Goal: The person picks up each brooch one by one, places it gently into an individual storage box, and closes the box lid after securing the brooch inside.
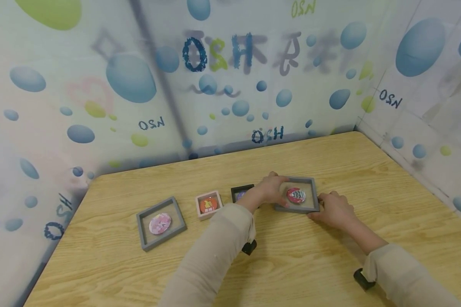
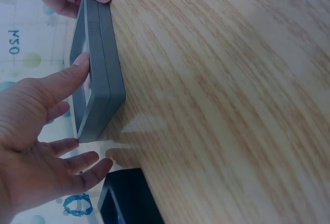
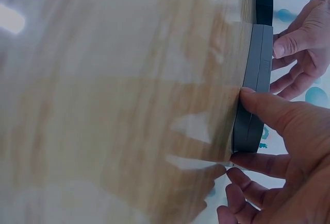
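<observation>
A grey rectangular display frame (image 1: 314, 192) lies on the table, with a red oval badge (image 1: 296, 195) bearing a black-and-white pattern inside. My left hand (image 1: 269, 187) reaches over its left end, fingers spread and relaxed. In the left wrist view that thumb (image 2: 77, 72) touches the frame's near rim, while the lower fingers hang beside its end. At the near right corner my right hand (image 1: 335, 209) pinches the frame between thumb and index finger (image 3: 265, 163). Just left stands a small black frame (image 1: 243, 187), partly hidden by the left forearm.
Further left are a small pink frame (image 1: 197, 209) with an orange thumbs-up badge (image 1: 208, 205) and another grey frame (image 1: 141, 228) holding a pink oval badge (image 1: 160, 224). A printed curtain (image 1: 230, 102) borders the wooden table (image 1: 292, 264) at the back and right.
</observation>
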A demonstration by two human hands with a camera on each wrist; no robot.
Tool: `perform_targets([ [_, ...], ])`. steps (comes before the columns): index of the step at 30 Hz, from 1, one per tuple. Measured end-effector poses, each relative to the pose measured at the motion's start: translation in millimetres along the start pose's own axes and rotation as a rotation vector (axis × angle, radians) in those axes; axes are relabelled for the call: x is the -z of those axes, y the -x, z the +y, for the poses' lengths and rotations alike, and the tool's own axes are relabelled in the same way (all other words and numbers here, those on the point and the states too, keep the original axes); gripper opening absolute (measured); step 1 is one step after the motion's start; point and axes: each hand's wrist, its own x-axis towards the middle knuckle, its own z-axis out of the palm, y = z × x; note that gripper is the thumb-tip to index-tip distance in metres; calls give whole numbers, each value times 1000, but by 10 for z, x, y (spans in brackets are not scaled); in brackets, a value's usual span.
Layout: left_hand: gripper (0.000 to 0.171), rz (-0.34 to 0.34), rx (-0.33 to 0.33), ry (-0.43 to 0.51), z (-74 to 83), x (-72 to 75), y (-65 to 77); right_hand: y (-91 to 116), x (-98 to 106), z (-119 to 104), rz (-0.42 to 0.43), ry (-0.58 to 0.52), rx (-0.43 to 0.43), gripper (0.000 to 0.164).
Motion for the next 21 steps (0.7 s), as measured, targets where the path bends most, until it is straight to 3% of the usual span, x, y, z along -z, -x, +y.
perform_targets([
  [17,74,5,-32,-27,-51,40,55,-53,5,-12,-17,5,41,55],
  [21,72,12,-65,-53,-47,45,58,-77,54,32,-43,34,60,56],
])
